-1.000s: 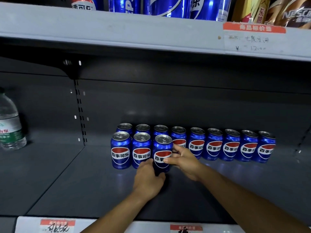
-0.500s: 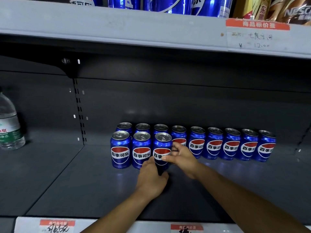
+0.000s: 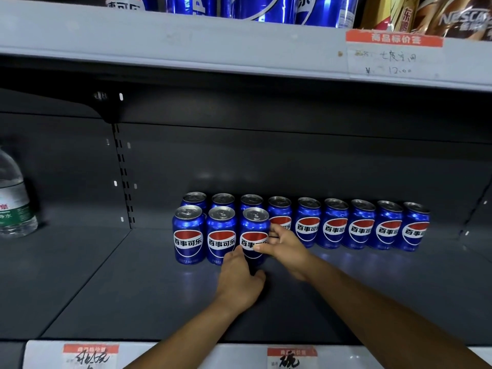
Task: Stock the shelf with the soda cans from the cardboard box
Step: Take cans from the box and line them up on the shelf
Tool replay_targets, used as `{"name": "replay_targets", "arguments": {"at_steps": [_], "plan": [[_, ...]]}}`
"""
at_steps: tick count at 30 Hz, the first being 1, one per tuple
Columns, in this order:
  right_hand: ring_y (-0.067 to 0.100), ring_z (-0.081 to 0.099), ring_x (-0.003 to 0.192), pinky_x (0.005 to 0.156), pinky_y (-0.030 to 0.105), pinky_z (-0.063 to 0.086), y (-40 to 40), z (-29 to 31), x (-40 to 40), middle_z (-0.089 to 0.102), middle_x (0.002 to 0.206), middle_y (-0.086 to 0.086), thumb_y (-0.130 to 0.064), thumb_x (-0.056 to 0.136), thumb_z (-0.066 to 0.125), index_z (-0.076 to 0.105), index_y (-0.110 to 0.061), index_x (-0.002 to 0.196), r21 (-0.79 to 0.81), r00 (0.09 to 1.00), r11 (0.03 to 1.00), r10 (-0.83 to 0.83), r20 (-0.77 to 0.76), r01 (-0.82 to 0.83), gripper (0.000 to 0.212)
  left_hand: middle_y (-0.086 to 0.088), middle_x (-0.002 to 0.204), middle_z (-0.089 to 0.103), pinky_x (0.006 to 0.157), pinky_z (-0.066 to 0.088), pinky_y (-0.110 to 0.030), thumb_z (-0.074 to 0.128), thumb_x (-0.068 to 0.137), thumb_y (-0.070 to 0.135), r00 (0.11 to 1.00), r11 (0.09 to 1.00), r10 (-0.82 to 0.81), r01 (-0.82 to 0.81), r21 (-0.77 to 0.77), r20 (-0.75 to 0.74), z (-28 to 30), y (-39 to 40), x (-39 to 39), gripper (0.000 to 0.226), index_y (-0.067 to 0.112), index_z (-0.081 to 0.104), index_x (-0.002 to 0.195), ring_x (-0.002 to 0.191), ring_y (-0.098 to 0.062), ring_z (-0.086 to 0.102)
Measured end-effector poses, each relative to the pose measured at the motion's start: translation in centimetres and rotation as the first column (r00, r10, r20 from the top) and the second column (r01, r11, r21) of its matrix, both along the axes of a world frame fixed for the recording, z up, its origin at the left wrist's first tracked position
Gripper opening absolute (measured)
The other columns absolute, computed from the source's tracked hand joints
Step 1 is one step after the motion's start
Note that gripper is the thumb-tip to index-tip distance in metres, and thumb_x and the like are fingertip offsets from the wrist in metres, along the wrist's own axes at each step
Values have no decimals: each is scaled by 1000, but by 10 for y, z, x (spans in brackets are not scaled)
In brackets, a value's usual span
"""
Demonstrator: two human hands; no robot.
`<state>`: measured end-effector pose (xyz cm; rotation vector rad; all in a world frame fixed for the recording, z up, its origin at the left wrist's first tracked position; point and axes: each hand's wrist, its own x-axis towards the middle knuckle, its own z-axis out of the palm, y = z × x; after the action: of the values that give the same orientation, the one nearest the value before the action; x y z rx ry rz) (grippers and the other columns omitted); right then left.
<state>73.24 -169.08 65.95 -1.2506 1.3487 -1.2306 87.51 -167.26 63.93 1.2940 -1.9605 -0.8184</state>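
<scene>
Front-row blue Pepsi can (image 3: 254, 233), third from left, upright on the dark grey shelf (image 3: 93, 283), held from both sides. Left hand (image 3: 239, 280) low at the can's base, fingers (image 3: 233, 258) curled round its lower left side, thumb at lower right. Right hand (image 3: 286, 249) higher up; thumb on the label, fingers (image 3: 277, 230) wrapped behind the can's right side, between it and the back-row can there. Both hands clamped on this one can.

Touching it on the left: two more front-row cans (image 3: 205, 235), side by side, labels forward. Behind: back row of cans (image 3: 348, 225), nine across, close to the back panel (image 3: 266, 161), running well past the front row to the right. Last can on the right stands short of the right-hand upright.

Open room: in front of the back row, to the right of the held can, bare shelf as far as the front edge. Left of the cans, bare shelf to the slotted upright (image 3: 123, 177) and a seam in the deck; beyond that, another bay w/ a water bottle (image 3: 13, 198) at far left, well apart from the cans.

Front edge: white price rail (image 3: 186, 355) w/ two red-topped handwritten tags. Both forearms cross over it.

Above: light grey upper shelf (image 3: 186, 41) overhangs, good clearance over can tops. It carries big Pepsi bottles (image 3: 261, 8), brown Nescafé packs (image 3: 458, 17) at right, price label (image 3: 394, 54) on its lip.
</scene>
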Motion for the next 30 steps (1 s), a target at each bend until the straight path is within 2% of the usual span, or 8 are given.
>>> {"name": "replay_targets", "arguments": {"at_steps": [4,10,15,18,20,22,26,30], "plan": [[12,63,101,81,20,53,5,0,-1,65,112,3,4,81,69,50,-10,126,52,998,999,-13,-57,16,51,-1,115,59,95,48,-38,60,72,27,999,997,21,-23,76,38,1,8,-1,45,20,53,116,109,-19,56],[22,54,116,98,34,48,21,0,-16,52,126,10,-2,81,71,40,-7,138,168,987,982,-59,-146,84,66,-3,120,57,95,46,-31,62,79,27,997,990,23,-32,135,72,7,20,-7,42,17,53,119,112,-21,54],[14,56,105,93,30,48,46,6,-28,58,102,-2,-7,86,67,50,-9,129,204,978,976,-36,-204,78,47,-1,116,58,85,47,-26,61,82,23,999,987,-6,0,160,37,17,37,-21,32,14,54,112,107,-18,55],[16,58,105,92,32,49,63,9,-37,62,106,1,-10,87,66,54,-10,125,206,976,975,-40,-215,85,40,7,109,58,77,41,-20,59,88,17,999,992,-38,37,125,10,28,52,-33,20,15,57,107,104,-12,56],[16,59,103,91,33,49,76,11,-46,63,103,0,-11,87,66,55,-11,122,201,976,975,-56,-210,99,36,-2,117,62,83,46,-24,63,86,20,999,991,-35,37,131,-18,33,61,-44,30,11,58,114,104,-17,58],[13,59,98,85,30,50,91,13,-57,63,100,-2,-12,88,65,56,-13,119,194,977,976,-59,-206,100,32,-8,126,58,86,43,-24,64,86,24,999,988,-35,38,148,-26,37,71,-56,44,7,53,125,112,-22,56],[9,63,89,83,28,49,126,18,-86,66,98,-2,-15,90,64,57,-16,115,196,978,974,-73,-195,111,26,-7,140,48,98,37,-24,62,89,25,996,979,-79,87,186,-52,40,94,-83,57,8,41,140,129,-20,45],[12,64,94,89,31,50,161,21,-117,66,105,2,-15,91,62,58,-15,118,183,981,974,-99,-169,130,27,-6,141,46,101,37,-27,61,91,27,989,967,-142,148,208,-43,40,122,-114,60,12,36,143,130,-22,44]]}}
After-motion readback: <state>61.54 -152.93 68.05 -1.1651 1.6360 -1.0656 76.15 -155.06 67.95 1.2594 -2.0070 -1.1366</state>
